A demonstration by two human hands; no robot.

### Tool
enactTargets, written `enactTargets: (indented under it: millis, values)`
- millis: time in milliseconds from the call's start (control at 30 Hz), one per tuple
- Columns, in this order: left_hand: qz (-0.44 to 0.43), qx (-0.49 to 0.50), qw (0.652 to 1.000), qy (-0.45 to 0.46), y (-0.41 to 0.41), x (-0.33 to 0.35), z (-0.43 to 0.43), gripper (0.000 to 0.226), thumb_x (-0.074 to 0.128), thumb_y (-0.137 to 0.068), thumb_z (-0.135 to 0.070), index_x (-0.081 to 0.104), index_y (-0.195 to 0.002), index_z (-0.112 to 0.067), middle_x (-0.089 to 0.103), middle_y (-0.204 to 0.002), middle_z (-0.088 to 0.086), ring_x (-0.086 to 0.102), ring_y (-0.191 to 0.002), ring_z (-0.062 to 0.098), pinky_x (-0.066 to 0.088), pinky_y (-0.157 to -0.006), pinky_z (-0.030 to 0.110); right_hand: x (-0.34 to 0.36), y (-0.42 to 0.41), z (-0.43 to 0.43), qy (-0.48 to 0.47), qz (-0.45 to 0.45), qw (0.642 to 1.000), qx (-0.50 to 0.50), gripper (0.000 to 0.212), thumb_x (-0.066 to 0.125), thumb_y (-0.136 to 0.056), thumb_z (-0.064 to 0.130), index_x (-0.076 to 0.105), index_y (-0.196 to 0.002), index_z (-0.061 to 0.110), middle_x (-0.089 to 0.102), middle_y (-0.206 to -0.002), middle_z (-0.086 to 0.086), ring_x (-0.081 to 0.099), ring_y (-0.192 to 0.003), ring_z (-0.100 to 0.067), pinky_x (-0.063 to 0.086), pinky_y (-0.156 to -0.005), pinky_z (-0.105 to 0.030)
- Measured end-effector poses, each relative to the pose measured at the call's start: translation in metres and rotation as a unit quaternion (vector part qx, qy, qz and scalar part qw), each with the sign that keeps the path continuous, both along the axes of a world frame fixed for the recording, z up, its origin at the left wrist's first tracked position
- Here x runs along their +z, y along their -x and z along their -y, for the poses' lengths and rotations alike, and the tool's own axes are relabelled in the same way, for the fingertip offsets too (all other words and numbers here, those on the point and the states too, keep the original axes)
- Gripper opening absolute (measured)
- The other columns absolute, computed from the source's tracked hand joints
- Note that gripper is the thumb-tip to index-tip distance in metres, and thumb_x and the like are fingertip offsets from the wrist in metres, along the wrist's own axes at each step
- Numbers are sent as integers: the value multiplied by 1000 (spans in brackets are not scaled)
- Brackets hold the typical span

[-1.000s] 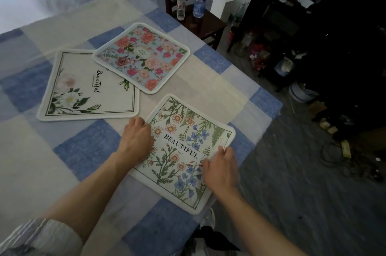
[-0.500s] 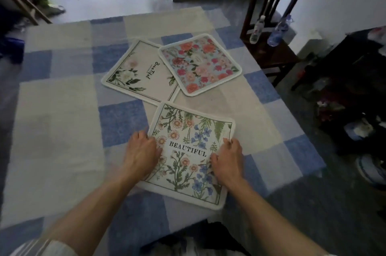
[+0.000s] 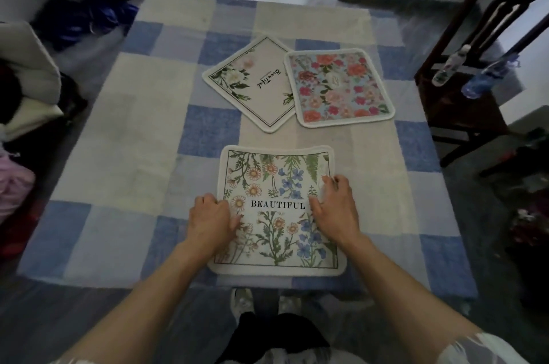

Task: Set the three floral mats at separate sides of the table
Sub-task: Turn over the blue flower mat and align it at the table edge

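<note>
Hands flat on wildflower mat, near edge

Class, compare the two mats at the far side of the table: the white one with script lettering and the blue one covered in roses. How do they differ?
The white script mat is mostly plain, with flowers only at its corners inside a thin dark frame line; the blue rose mat is patterned all over. The white script mat lies turned like a diamond; the blue rose mat sits nearly square to the table. The blue rose mat's edge overlaps the white script mat. Both are square with rounded corners and pale borders.
</note>
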State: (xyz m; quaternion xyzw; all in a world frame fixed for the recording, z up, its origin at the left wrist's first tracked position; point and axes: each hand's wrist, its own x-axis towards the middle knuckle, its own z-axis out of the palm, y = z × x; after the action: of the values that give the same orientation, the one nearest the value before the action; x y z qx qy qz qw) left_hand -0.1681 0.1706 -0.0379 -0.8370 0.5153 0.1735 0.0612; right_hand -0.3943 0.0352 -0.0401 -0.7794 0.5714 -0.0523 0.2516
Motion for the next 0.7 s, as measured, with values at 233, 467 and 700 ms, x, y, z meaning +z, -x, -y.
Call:
enactTargets:
  millis: [233,467,700]
  values:
    - [-69,40,996,44,-5,-14,-4,38,48,-92,-44,53,-117,-15,49,-119,11,43,-106,23,44,-90,38,-15,12,3,-46,-60,997,6,70,54,-92,44,23,-150,21,14,-158,-12,19,-144,-31,25,-115,-44]
    - [-72,23,996,40,-20,-22,6,72,44,-89,-58,20,-149,-27,32,-147,9,35,-127,29,41,-101,47,-18,19,-12,-57,-87,995,14,64,50,-94,45,28,-148,19,19,-157,-14,14,-145,-31,20,-118,-45]
    - [-69,16,990,124,-23,-30,8,46,57,-89,-35,46,-127,-13,46,-129,11,45,-112,26,49,-90,39,-17,17,-16,-19,-104,994,-15,58,61,-88,39,37,-134,12,41,-133,-13,39,-119,-28,43,-100,-39]
